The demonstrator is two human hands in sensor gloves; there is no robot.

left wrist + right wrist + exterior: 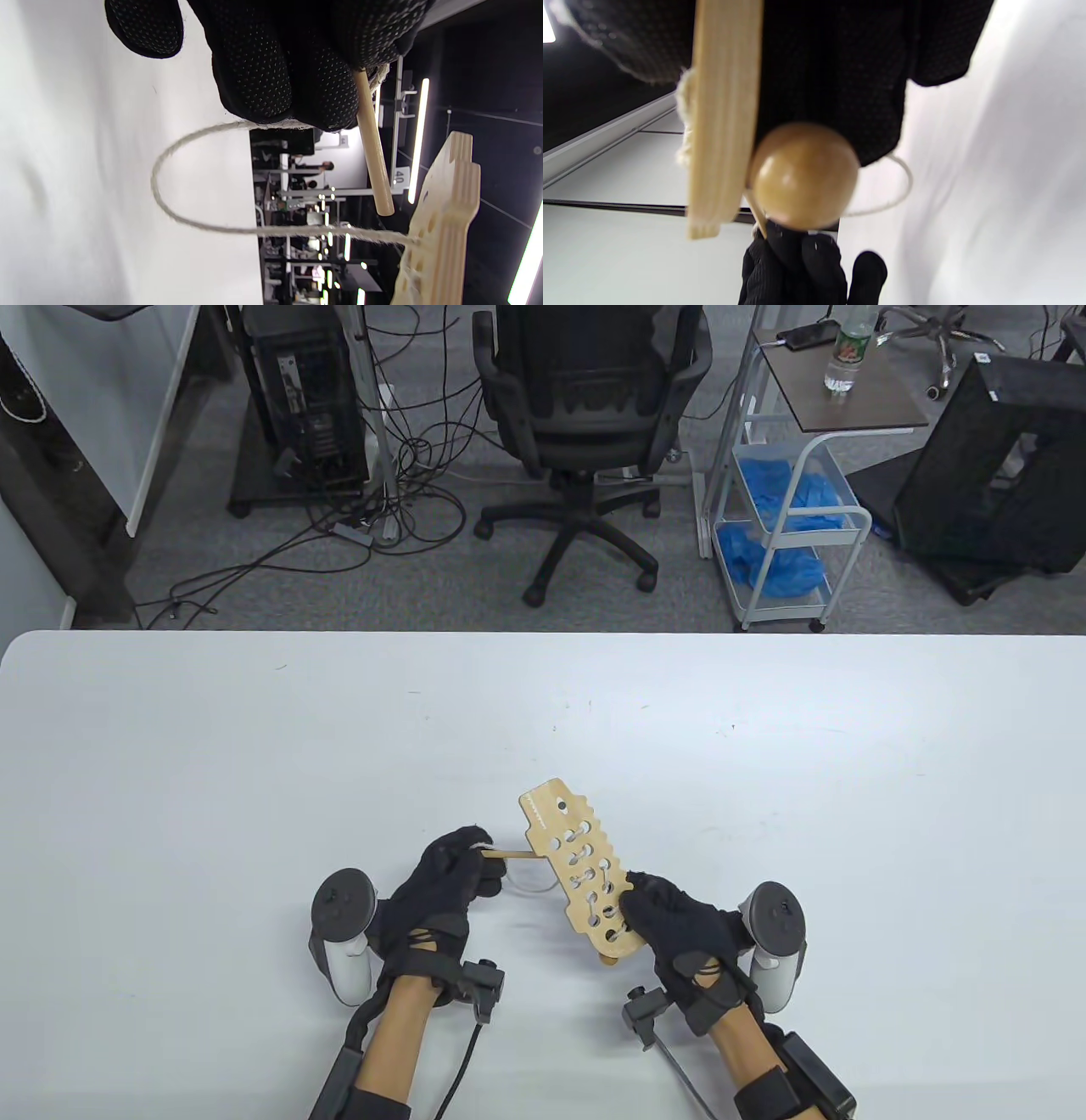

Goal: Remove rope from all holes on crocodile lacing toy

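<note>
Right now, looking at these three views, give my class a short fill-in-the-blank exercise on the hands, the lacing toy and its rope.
1. The left hand pinches the wooden ____ tied to the end of the rope.
2. The right hand holds the crocodile lacing toy ____ the table, not flat on it.
3. Between the left hand and the toy, the rope hangs in a slack ____.
4. In the right wrist view, a round wooden ____ sits against the toy.

Missing words: stick; above; loop; ball

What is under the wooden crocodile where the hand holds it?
A round wooden ball sits against the crocodile board, below the right hand gripping its near end. The rope loops beside it. The glove covers how the ball is attached.
</note>
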